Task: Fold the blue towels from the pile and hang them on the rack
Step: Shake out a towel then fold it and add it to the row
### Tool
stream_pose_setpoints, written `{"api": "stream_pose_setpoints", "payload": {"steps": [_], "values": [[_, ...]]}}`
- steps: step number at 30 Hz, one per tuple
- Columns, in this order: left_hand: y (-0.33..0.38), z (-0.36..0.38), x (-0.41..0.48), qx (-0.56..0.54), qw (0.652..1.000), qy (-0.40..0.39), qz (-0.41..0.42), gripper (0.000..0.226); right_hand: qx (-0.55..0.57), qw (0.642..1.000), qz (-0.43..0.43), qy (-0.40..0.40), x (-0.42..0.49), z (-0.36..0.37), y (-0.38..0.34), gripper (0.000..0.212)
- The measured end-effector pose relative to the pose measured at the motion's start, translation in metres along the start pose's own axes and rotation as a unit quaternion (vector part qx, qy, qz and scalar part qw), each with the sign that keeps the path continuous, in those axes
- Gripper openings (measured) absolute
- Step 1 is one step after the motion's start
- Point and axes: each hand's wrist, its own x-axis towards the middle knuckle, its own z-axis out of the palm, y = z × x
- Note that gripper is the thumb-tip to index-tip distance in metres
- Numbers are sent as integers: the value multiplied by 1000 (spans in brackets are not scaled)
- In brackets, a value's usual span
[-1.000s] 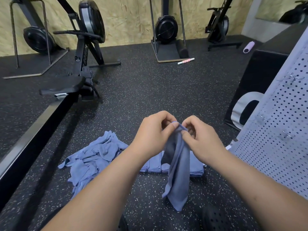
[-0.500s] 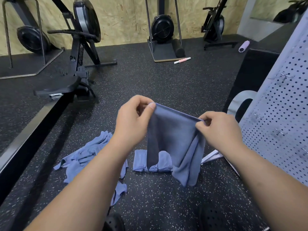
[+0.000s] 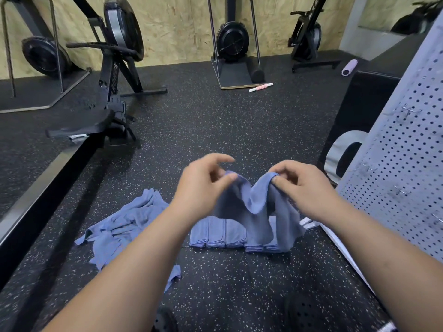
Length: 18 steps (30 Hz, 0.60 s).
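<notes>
The blue towel (image 3: pixel 254 207) is being held up just below the centre of the frame. Its top edge is sagging in a dip between two raised corners, and its lower part is hanging in front of a row of folded towels (image 3: pixel 220 233). The middle of the frame is being filled by the speckled black floor (image 3: pixel 215 130). The right edge is being taken up by a perforated grey rack (image 3: pixel 395 178) with small metal hooks on it. A rowing machine (image 3: pixel 112 75) is being seen at the upper left. A loose pile of blue towels (image 3: pixel 119 226) is lying on the floor at the lower left, just beside the folded row. One raised corner is being pinched by the left hand (image 3: pixel 203 185) and the other by the right hand (image 3: pixel 304 185), each clamped on the cloth.
</notes>
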Motion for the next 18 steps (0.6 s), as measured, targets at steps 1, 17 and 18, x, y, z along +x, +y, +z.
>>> {"api": "stream_pose_setpoints", "payload": {"steps": [1,17,18], "values": [[6,8,-4,-11,999,-41,18,27,31,1000,-1,-3,1,3,-2,12],[21,21,-5,-182,982,44,3,6,-35,996,7,-86,-1,5,-1,9],[21,16,-3,-197,977,81,-7,6,-40,995,9,-87,0,3,0,9]]}}
